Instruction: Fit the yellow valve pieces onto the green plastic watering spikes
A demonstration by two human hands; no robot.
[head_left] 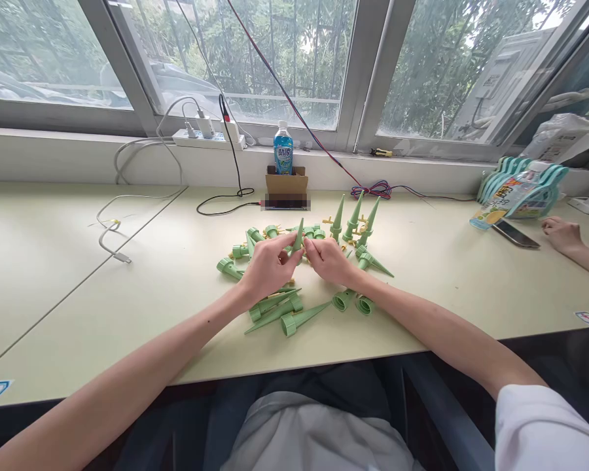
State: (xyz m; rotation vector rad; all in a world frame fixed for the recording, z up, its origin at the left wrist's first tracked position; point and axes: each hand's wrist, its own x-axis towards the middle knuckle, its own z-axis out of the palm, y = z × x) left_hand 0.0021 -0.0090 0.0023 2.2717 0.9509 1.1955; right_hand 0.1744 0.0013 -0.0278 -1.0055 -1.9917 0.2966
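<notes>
A green plant watering spike (299, 237) is pinched in my left hand (269, 261), its pointed tip upward. Right beside it, my right hand (328, 259) has its fingers closed against the side of that spike; what they grip is mostly hidden, with only a hint of yellow between the hands. Three spikes with yellow valves stand upright behind my right hand, one of them the middle spike (354, 216). Several more lie loosely around both hands, among them a spike (302, 319) near the front and another spike (373, 260) under my right wrist.
At the back stand a small cardboard box (286, 183) and a blue bottle (283, 150). A power strip (211, 137) and cables (226, 210) lie left of them. To the right are a phone (515, 233), a clear bottle (505, 196) and another person's hand (562, 234).
</notes>
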